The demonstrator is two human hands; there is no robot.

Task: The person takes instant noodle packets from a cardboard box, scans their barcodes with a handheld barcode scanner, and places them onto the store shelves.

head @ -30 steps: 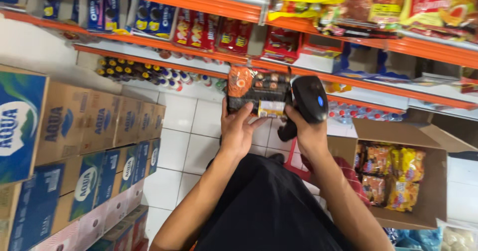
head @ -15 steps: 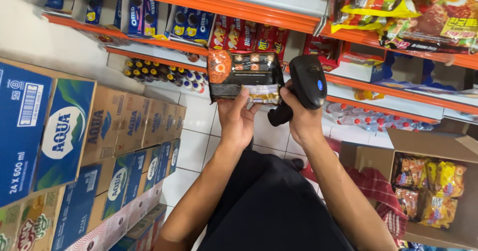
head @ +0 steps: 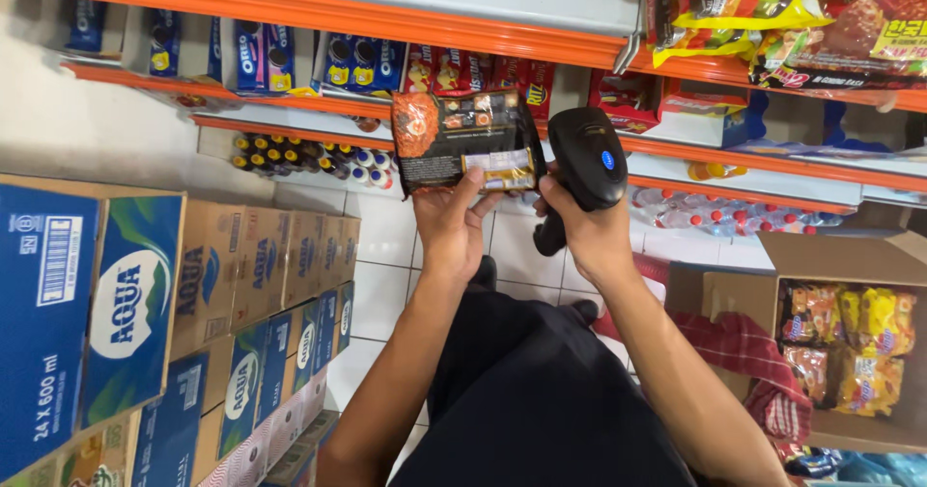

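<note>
Left hand [head: 452, 222] pinches the light, crinkly black noodle packet [head: 466, 140] by its lower edge, judged slippery; right hand [head: 586, 228] grips the rigid black barcode scanner [head: 585, 168] by its handle.

I am seeing orange-edged shelves [head: 319, 9] across the frame's top carrying snack packets [head: 463, 67]; stacked water cartons [head: 145, 304] are sitting lower left on the white tiled floor [head: 386, 246].

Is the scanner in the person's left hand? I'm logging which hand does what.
No: the right hand grips the black handheld scanner, while the left hand holds the dark snack packet.
</note>
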